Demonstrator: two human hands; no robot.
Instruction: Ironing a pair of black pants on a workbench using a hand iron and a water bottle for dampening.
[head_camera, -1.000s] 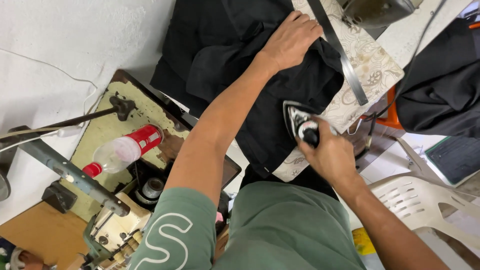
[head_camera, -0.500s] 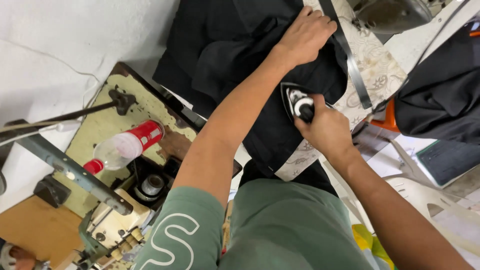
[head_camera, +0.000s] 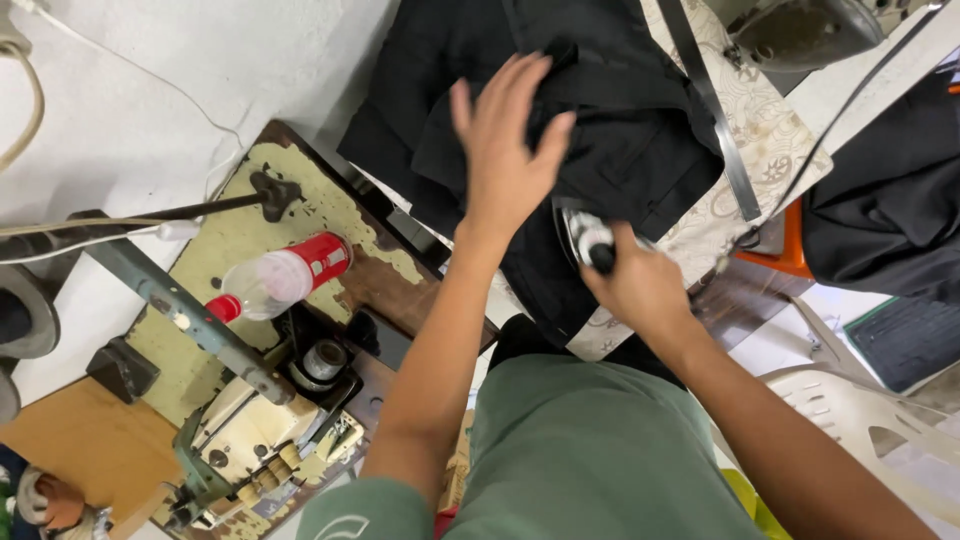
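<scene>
Two hands work over a hot job on the desk.
Left hand (head_camera: 505, 150) hovers with fingers spread wide, holding nothing, over the crumpled black cloth garment (head_camera: 620, 130); right hand (head_camera: 635, 285) is wrapped tight on the small silver iron with a black handle (head_camera: 585, 235), just beside. Fingers that near could get burned, or the cloth could scorch.
</scene>
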